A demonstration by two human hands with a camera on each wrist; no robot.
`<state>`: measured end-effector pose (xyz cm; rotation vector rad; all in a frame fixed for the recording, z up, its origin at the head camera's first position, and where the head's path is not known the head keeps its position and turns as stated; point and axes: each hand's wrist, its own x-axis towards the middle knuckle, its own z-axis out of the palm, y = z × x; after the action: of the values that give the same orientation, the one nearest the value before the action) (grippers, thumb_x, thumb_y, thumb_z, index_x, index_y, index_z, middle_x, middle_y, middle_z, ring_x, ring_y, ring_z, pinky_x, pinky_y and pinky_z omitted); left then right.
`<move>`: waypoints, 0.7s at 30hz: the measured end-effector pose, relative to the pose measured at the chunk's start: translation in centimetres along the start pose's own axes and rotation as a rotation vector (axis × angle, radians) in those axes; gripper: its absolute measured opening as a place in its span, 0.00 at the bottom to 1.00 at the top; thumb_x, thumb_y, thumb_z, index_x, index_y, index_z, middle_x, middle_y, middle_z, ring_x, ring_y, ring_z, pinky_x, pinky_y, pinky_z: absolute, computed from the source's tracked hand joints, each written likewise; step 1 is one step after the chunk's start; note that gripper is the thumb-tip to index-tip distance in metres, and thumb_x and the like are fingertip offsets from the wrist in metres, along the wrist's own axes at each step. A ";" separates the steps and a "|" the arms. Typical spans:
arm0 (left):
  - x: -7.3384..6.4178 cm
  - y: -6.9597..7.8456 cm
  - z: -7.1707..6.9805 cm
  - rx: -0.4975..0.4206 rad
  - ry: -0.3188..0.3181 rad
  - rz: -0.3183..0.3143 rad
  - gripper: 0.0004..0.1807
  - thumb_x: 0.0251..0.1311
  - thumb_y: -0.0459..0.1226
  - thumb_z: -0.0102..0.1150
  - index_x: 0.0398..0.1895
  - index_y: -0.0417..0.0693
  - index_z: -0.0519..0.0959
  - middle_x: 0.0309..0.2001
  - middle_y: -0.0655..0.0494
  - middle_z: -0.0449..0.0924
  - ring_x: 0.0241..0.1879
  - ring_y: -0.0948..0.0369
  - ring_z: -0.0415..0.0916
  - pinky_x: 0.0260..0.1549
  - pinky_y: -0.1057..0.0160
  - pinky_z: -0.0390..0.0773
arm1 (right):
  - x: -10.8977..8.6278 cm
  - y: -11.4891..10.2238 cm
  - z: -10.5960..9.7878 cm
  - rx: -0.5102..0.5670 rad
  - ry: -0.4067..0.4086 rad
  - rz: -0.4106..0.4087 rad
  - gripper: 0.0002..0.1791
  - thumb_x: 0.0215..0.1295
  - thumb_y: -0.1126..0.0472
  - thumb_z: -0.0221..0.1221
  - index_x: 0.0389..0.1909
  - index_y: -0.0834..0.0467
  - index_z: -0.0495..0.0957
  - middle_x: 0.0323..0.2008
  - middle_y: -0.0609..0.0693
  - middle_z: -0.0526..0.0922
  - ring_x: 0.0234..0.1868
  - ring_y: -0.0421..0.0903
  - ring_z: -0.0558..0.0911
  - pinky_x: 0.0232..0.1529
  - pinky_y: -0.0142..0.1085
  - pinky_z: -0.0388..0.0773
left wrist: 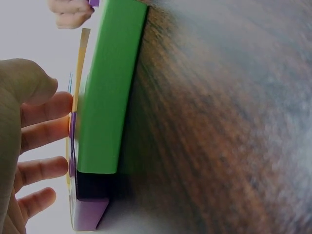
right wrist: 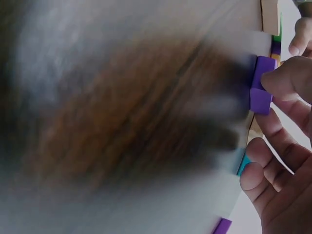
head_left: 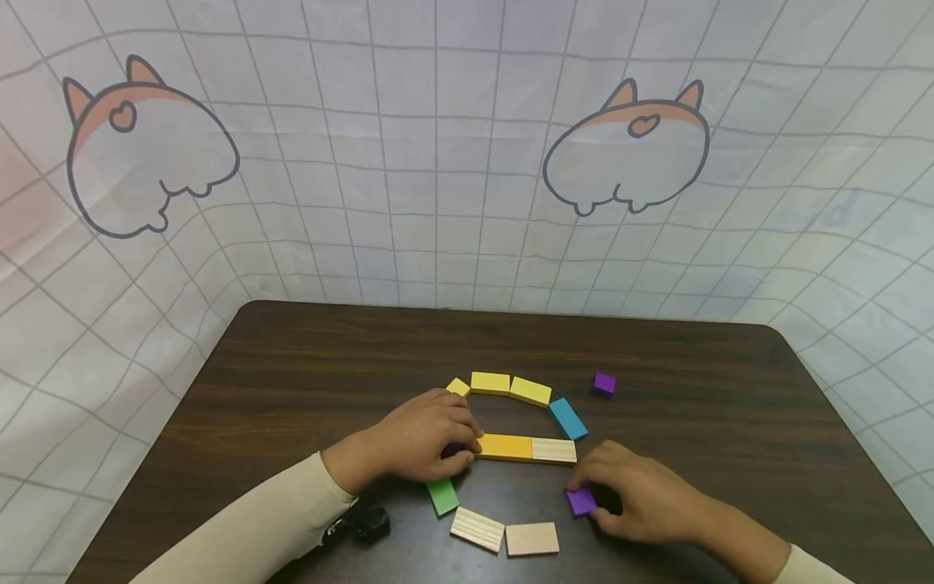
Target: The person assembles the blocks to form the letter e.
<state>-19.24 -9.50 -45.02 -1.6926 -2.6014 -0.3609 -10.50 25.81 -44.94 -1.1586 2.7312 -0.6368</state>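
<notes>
My right hand [head_left: 645, 499] pinches a small purple block [head_left: 581, 502] between thumb and fingers, low over the table at the right end of the block outline. In the right wrist view the thumb lies against this purple block [right wrist: 262, 83]. My left hand [head_left: 423, 434] rests at the left end of a straight row, its fingertips touching the orange block [head_left: 505, 446]. A striped wooden block [head_left: 554, 450] continues that row to the right. Below the left hand lies a green block [head_left: 442, 496], large in the left wrist view. The left hand hides blocks beneath it.
Yellow blocks [head_left: 490, 384] and a blue block [head_left: 567, 418] curve above the row. Two wooden blocks [head_left: 532, 539] lie along the bottom. A separate purple block [head_left: 604, 384] sits at the upper right. The dark wooden table [head_left: 730, 405] meets a white grid-patterned curtain [head_left: 467, 162].
</notes>
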 end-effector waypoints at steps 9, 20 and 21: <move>0.1 -0.1 0.0 0.000 -0.002 -0.004 0.11 0.72 0.48 0.57 0.47 0.63 0.88 0.53 0.66 0.83 0.58 0.61 0.74 0.65 0.54 0.67 | 0.2 -0.6 0.3 0.034 -0.019 -0.104 0.22 0.59 0.59 0.72 0.52 0.36 0.80 0.51 0.31 0.76 0.51 0.34 0.75 0.46 0.38 0.81; 0.1 0.0 0.1 -0.002 0.000 -0.009 0.11 0.72 0.47 0.57 0.46 0.62 0.88 0.52 0.66 0.83 0.58 0.62 0.74 0.65 0.55 0.67 | 0.1 -1.2 0.7 0.076 -0.032 -0.166 0.21 0.60 0.60 0.71 0.52 0.37 0.80 0.50 0.32 0.75 0.50 0.33 0.75 0.44 0.33 0.80; 0.1 0.0 0.1 -0.003 0.000 -0.009 0.11 0.72 0.47 0.57 0.46 0.62 0.88 0.52 0.66 0.83 0.58 0.62 0.74 0.65 0.55 0.67 | 0.1 -1.2 0.8 0.076 -0.030 -0.165 0.21 0.60 0.60 0.71 0.51 0.37 0.80 0.50 0.31 0.75 0.50 0.33 0.75 0.44 0.33 0.80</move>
<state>-19.30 -9.39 -45.09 -1.6828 -2.6104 -0.3651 -9.57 24.69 -45.14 -1.3735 2.5806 -0.7294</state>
